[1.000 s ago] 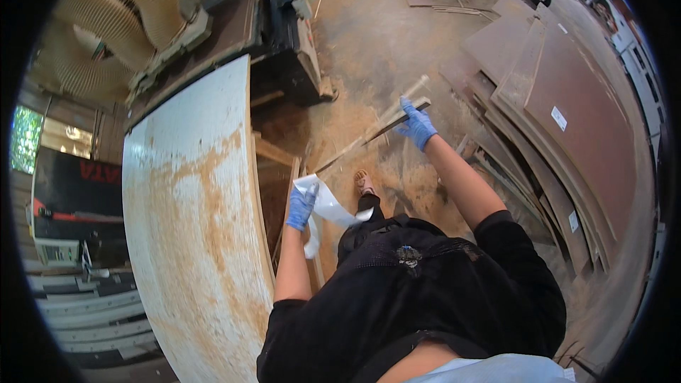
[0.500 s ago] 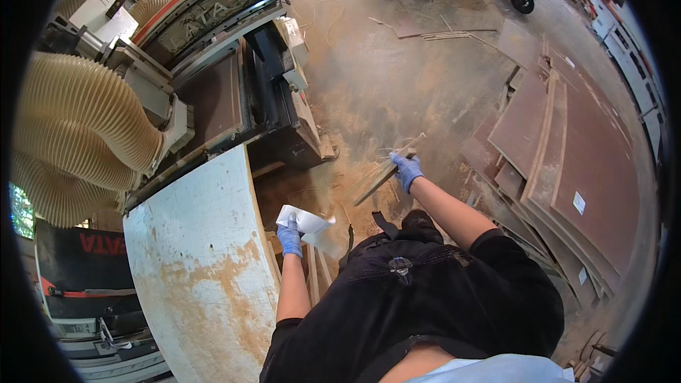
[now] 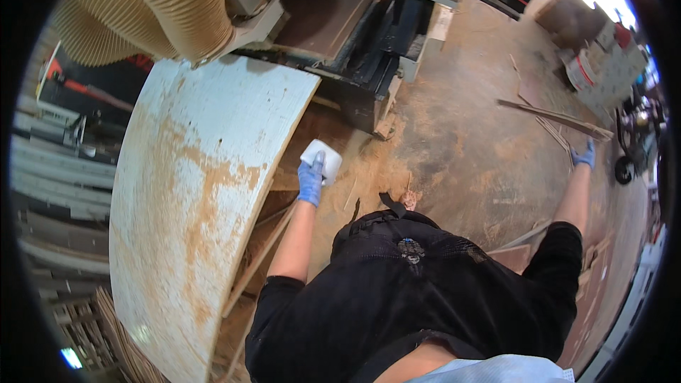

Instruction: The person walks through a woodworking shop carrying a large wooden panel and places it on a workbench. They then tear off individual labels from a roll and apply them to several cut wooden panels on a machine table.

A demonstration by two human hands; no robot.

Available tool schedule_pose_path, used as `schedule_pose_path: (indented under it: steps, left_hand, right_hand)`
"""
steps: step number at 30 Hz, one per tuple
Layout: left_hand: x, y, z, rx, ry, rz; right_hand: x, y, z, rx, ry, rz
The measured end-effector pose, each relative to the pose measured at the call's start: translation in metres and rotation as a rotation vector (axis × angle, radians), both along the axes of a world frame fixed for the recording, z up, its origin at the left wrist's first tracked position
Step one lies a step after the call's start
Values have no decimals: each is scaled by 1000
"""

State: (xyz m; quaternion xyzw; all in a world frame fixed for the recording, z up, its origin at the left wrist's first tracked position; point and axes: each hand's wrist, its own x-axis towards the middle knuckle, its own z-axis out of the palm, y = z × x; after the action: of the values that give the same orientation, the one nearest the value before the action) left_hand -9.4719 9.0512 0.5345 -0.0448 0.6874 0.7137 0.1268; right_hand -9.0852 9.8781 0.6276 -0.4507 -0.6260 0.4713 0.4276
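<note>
and here's the gloved left hand, near, clamped on a white sheet, thumb on top, just right of the stained surface; that sheet looks light and limp, best pinched at its near edge. farther out right, the right hand, fingers apart; just beyond, wooden strips, likely stiff, splintery, best gripped mid-length. touching? can't tell.

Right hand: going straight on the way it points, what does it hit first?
Probably the brown wooden strip just beyond the right hand's fingertips; depth, and whether they already touch, is unclear.
</note>
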Motion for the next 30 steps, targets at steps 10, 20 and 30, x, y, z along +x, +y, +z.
schedule_pose_path:
  steps: [10, 20, 30]
  left_hand:
    - [5, 65, 88, 327, -45, 145]
    - [6, 26, 133, 514, 138, 151]
    - [-8, -89, 113, 454, 158, 344]
  right_hand:
    - [-290, -360, 1, -559, 54, 955]
    - [-336, -597, 8, -210, -248, 1837]
    - [-317, -645, 1, -413, -259, 1809]
